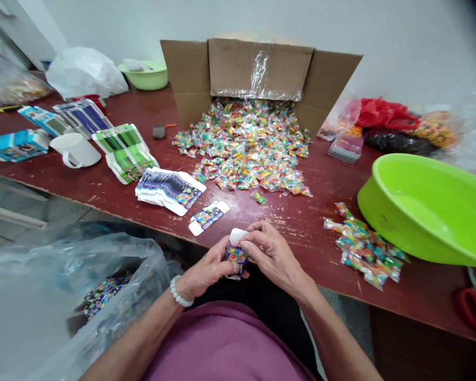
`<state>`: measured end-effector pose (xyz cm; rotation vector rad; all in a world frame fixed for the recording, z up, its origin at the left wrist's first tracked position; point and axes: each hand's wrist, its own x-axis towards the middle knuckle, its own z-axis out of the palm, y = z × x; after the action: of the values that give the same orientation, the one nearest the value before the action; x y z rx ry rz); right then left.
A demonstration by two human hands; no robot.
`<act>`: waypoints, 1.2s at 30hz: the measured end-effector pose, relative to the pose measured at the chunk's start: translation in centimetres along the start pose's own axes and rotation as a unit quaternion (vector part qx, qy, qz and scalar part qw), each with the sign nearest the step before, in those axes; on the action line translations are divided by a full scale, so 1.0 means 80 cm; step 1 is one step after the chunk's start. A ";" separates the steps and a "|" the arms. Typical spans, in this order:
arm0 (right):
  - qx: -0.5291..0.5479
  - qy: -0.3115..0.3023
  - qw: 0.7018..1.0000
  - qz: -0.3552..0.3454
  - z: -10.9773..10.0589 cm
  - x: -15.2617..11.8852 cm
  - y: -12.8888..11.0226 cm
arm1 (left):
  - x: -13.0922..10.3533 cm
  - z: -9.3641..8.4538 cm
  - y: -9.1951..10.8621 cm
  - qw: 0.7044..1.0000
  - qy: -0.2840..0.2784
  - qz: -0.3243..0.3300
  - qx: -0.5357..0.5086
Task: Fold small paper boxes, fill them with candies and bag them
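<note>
A small purple printed box [237, 256] with a white end flap is held over the table's front edge. My left hand [208, 269] wraps its fingers round the box from the left. The fingers of my right hand [270, 253] pinch the white flap at the top of the box. One flattened purple carton [209, 216] lies just beyond, beside a fanned stack of purple cartons [170, 189]. Further back, a large heap of small wrapped candies [254, 145] spills from an open cardboard box [262, 69]. A single green-wrapped candy [258, 198] lies in front of the heap.
Green cartons [125, 152], a white mug [76, 150] and blue cartons [18, 145] stand at left. At right are a green basin [432, 211], a smaller candy pile [367, 248] and red-handled scissors [474, 312]. A plastic-lined container [31, 301] holding purple boxes sits below left.
</note>
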<state>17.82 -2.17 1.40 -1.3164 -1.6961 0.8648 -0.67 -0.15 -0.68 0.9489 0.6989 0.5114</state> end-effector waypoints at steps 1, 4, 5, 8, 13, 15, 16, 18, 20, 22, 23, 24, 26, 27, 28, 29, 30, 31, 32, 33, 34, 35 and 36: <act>0.047 0.020 0.998 0.020 0.002 -0.001 0.001 | 0.001 0.002 0.001 1.000 0.002 0.012 -0.011; 0.226 0.079 0.964 0.112 0.008 -0.005 0.006 | 0.004 0.005 0.004 0.998 0.020 0.019 -0.056; 0.282 0.074 0.945 0.146 0.009 -0.005 0.008 | 0.004 0.006 0.004 0.997 0.034 0.012 -0.072; 0.386 0.011 0.899 0.205 0.011 -0.005 0.010 | 0.005 0.008 0.002 0.991 0.075 -0.023 -0.106; 0.425 -0.035 0.884 0.192 0.024 -0.003 0.002 | 0.005 0.007 -0.003 0.993 0.098 -0.019 -0.071; 0.425 0.000 0.889 0.171 0.031 -0.003 0.001 | 0.004 0.006 -0.001 0.994 0.097 -0.001 -0.048; 0.412 0.028 0.897 0.155 0.033 -0.003 0.002 | 0.004 0.006 0.001 0.994 0.097 0.005 -0.042; 0.363 0.073 0.921 0.122 0.036 -0.005 0.005 | 0.004 0.008 0.005 0.994 0.098 0.000 -0.050; 0.308 0.080 0.943 0.098 0.034 -0.008 0.011 | 0.005 0.010 0.008 0.992 0.089 -0.028 -0.086; 0.264 0.050 0.960 0.081 0.028 -0.011 0.016 | 0.006 0.011 0.010 0.988 0.066 -0.059 -0.122; 0.243 0.030 0.967 0.069 0.024 -0.011 0.018 | 0.007 0.011 0.011 0.987 0.058 -0.068 -0.134; 0.221 0.009 0.974 0.054 0.020 -0.011 0.019 | 0.008 0.011 0.011 0.986 0.055 -0.073 -0.138; 0.179 -0.019 0.983 0.022 0.015 -0.010 0.020 | 0.009 0.010 0.010 0.986 0.071 -0.078 -0.132; 0.168 -0.023 0.986 0.014 0.014 -0.009 0.019 | 0.009 0.010 0.010 0.986 0.081 -0.078 -0.125; 0.164 -0.021 0.986 0.015 0.015 -0.008 0.019 | 0.010 0.010 0.009 0.986 0.091 -0.077 -0.118; 0.165 -0.017 0.986 0.025 0.017 -0.006 0.019 | 0.010 0.010 0.008 0.986 0.097 -0.073 -0.111; 0.166 -0.008 0.985 0.041 0.019 -0.005 0.019 | 0.010 0.011 0.006 0.987 0.103 -0.067 -0.102; 0.165 0.001 0.985 0.056 0.022 -0.004 0.019 | 0.009 0.011 0.005 0.988 0.110 -0.057 -0.094; 0.158 0.008 0.985 0.068 0.025 -0.002 0.019 | 0.009 0.011 0.004 0.988 0.117 -0.048 -0.086; 0.152 0.013 0.985 0.077 0.027 -0.001 0.020 | 0.009 0.012 0.003 0.988 0.121 -0.044 -0.081; 0.155 0.013 0.984 0.085 0.028 0.000 0.021 | 0.008 0.012 0.003 0.989 0.121 -0.042 -0.080; 0.172 0.007 0.980 0.096 0.029 0.001 0.021 | 0.008 0.012 0.002 0.989 0.117 -0.043 -0.081; 0.200 -0.004 0.973 0.112 0.030 0.002 0.022 | 0.008 0.012 0.002 0.989 0.113 -0.045 -0.083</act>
<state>16.42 -1.73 -1.17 -1.2351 -1.3014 1.2692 0.48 -0.16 -0.37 0.7056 0.8844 0.5928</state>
